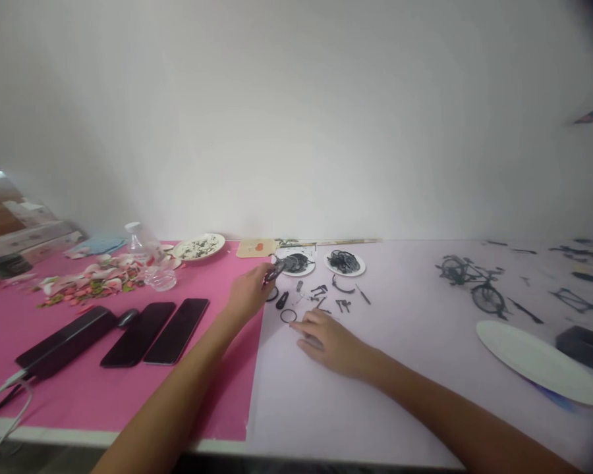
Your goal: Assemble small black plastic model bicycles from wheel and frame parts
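My left hand is closed at the near left edge of a white plate of black pieces. Its fingertips pinch a small black part, whose exact kind is too blurred to make out. My right hand rests low over the pale sheet with fingers stretched out and thumb apart. Its index fingertip meets the near edge of a thin black ring. Around both hands lie loose black parts, among them a curved piece, a thin stick and an oblong piece.
A second plate holds black rings. Right stand a black model bicycle and an oval white plate. On the pink sheet are two phones, a black power strip, a clear bottle and a petal heap. A wall closes the back.
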The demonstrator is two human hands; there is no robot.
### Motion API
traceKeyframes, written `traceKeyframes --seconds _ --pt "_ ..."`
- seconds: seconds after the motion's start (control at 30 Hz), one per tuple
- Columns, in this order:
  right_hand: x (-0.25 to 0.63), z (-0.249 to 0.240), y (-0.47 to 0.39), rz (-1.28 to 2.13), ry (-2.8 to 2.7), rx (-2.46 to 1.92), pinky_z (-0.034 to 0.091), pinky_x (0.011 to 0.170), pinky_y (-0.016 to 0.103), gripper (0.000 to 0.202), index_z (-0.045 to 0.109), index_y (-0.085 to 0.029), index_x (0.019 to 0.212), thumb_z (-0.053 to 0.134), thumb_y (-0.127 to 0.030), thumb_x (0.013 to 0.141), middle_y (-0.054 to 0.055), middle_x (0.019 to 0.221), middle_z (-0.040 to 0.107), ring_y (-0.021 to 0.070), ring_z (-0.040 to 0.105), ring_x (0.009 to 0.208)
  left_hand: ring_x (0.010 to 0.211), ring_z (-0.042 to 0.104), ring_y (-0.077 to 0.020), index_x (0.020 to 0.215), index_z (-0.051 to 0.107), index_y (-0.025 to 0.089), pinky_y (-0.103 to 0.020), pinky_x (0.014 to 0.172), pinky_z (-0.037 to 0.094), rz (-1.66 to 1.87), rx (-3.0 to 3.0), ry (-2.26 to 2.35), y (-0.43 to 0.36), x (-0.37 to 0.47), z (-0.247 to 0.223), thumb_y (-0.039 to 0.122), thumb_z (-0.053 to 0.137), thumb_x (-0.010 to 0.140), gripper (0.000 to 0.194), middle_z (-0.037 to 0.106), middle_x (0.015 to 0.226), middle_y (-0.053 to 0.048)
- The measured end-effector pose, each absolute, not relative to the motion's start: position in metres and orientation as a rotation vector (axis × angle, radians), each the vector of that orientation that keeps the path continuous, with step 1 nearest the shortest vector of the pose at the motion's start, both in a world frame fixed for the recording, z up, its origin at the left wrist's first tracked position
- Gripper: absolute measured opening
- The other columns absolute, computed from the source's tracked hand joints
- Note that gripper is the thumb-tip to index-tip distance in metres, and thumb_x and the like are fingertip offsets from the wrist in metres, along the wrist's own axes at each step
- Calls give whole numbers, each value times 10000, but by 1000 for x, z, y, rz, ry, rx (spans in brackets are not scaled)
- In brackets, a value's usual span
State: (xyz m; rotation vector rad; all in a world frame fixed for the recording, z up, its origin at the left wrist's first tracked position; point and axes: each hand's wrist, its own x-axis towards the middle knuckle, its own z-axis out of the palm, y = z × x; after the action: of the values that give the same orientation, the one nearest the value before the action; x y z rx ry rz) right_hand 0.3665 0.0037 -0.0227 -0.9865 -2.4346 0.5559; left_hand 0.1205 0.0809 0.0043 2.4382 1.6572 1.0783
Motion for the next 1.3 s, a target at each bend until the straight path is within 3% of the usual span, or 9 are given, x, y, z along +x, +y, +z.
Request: traceKeyframes --seconds 0.13,0.27,0.57,0.8,1.0,1.3 --pt "365 -27 3 437 -2506 -989 488 942 401 412 617 -244 1411 577 -342 1013 91 1051 612 254 555 1057 912 717 -215 1113 677 245 -288 726 516 1051 2588 1560 80 130 -2 191 645 894 228 750 1110 -35" --pt "364 -28 3 416 -2485 -955 500 913 407 372 652 -265 1372 585 -322 1010 88 1036 614 259 558 1042 865 700 -203 1085 713 237 -273 716 504 1103 2582 1459 79 137 -11 233 648 904 192 753 968 -42" --pt "369 -36 17 492 -2371 -837 520 895 404 157 792 -259 1023 639 -275 990 57 920 681 241 589 981 818 698 -191 1056 754 233 -270 734 525 1164 2302 1288 69 154 -25 312 688 888 197 776 938 -45" --pt "371 -37 23 522 -2341 -872 511 912 419 56 743 -244 912 701 -240 950 43 903 687 254 589 1026 727 695 -190 1002 759 199 -280 691 515 1230 2125 1292 64 165 -33 356 722 867 210 776 833 -45" --pt "368 -37 24 549 -2350 -989 498 860 393 155 639 -217 802 701 -149 927 28 888 660 240 580 971 680 700 -182 985 751 180 -265 627 519 1240 2022 1281 64 170 -39 361 742 844 230 779 854 -57" --pt "374 -28 25 547 -2179 -904 479 807 347 205 563 -229 836 488 -89 965 39 913 585 215 556 909 700 702 -175 1006 738 165 -254 627 544 1254 1953 1164 62 174 -43 329 725 848 228 759 872 -70"
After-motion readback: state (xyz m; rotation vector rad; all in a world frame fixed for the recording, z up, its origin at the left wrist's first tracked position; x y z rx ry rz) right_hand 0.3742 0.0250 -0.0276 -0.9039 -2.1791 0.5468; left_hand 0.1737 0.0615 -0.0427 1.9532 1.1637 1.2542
